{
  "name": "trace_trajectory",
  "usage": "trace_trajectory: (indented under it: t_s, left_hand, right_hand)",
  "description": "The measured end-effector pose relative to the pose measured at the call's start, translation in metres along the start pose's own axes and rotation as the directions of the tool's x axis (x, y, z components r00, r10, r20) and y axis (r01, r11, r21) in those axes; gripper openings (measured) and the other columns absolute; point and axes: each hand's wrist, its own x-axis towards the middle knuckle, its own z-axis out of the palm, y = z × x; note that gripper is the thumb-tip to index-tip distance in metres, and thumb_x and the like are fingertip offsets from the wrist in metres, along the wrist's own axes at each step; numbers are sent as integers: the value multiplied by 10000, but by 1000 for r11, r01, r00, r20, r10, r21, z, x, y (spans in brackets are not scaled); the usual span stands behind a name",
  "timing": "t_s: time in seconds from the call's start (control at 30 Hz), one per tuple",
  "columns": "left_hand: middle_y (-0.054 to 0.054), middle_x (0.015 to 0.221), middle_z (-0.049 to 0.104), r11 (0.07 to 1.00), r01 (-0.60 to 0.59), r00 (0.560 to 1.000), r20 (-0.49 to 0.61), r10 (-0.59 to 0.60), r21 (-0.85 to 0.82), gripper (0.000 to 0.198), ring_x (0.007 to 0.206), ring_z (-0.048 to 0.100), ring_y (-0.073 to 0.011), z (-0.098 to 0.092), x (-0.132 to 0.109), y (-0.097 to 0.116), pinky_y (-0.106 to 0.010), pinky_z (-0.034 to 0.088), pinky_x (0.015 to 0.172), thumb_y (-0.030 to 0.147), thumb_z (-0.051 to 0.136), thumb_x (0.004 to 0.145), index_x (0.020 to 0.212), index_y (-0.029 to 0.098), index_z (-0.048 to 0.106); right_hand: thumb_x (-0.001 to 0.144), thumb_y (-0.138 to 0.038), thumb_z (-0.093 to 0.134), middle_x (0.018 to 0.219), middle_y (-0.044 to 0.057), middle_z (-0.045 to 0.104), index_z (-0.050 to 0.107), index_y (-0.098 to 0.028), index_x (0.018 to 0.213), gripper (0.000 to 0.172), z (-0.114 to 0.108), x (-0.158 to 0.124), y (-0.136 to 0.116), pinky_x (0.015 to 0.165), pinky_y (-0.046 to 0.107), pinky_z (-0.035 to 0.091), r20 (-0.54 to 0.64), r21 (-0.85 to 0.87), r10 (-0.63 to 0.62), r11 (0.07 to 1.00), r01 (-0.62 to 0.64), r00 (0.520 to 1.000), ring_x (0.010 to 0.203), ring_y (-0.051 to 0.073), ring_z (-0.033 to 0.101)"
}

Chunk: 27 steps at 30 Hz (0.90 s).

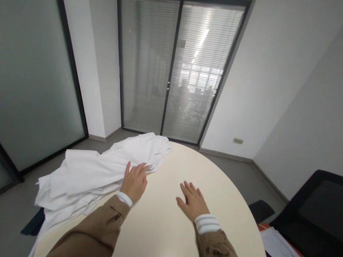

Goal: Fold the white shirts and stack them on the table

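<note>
While the left hand rests open on a heap of white cloth, which lies over the left edge of the round cream table, the right hand lies flat on the table, apart from the cloth. The cloth is loose and crumpled, and no neat folds show.

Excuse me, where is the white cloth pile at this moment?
In the head view, the white cloth pile lies on the left edge of the round cream table, against the left hand.
</note>
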Motion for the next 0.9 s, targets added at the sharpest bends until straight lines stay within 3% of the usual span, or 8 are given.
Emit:
trace_trajectory:
  t_s: [0.2,0.33,0.4,0.5,0.67,0.73,0.8,0.9]
  left_hand:
    - [-123,1483,438,939,-105,975,152,162,-328,576,1374,411,-218,4,-10,36,-433,340,1168,90,407,863,1435,161,410]
    - [-137,1568,306,916,-131,946,227,230,-379,694,1430,328,-243,3,-19,57,-426,338,1169,129,468,852,1518,151,275]
    - [-123,1606,236,959,-117,959,221,177,-259,768,1460,246,-323,2,-21,59,-521,253,1186,160,563,820,1530,203,275]
    - [-131,1624,180,999,40,986,161,-39,-4,810,1444,194,-453,2,-20,51,-655,173,1141,200,675,779,1512,283,340]
    - [-193,1240,605,974,190,937,273,-217,123,727,1104,596,-343,8,-12,27,-516,423,988,87,529,850,1536,183,307]
    - [-180,1094,664,977,206,926,310,-214,56,686,1054,624,-327,12,-10,25,-507,442,971,44,484,844,1512,122,351]
    - [-175,1135,676,964,233,925,336,-178,-129,654,1098,624,-305,16,-11,28,-480,445,1004,27,467,830,1476,117,416]
    - [-117,1326,628,787,301,935,330,-131,-539,585,1238,572,-244,19,-11,41,-404,423,1084,69,451,848,1424,164,498]
  right_hand:
    - [908,-527,451,1603,57,284,373,-227,1515,682,-1,0,-1,1200,494,129,-8,6,0,1000,0,1000,1492,280,196]
    - [908,-522,460,1602,53,289,379,-240,1511,670,-1,0,-1,1200,492,133,-13,13,-5,1000,5,1000,1491,273,202]
    - [911,-522,458,1600,55,293,383,-240,1508,665,-1,0,-1,1200,493,131,-14,18,-5,1000,6,1000,1491,272,202]
    - [913,-523,457,1598,60,298,402,-238,1498,653,-2,0,-1,1203,492,123,-10,22,-5,1000,5,1000,1492,274,201]
    - [909,-525,454,1599,51,294,415,-232,1492,653,-2,0,0,1206,489,118,-9,24,-4,1000,5,1000,1491,277,203]
    - [905,-520,464,1600,50,294,413,-238,1492,654,-2,1,0,1206,493,115,-5,26,0,1000,0,1000,1492,277,200]
    - [901,-514,475,1597,52,302,417,-249,1490,648,-3,0,-1,1203,507,115,-8,24,7,1000,-6,1000,1491,283,202]
    - [905,-517,474,1585,59,329,432,-252,1479,634,-4,-1,-4,1194,543,122,-25,13,15,1000,-15,1000,1482,303,219]
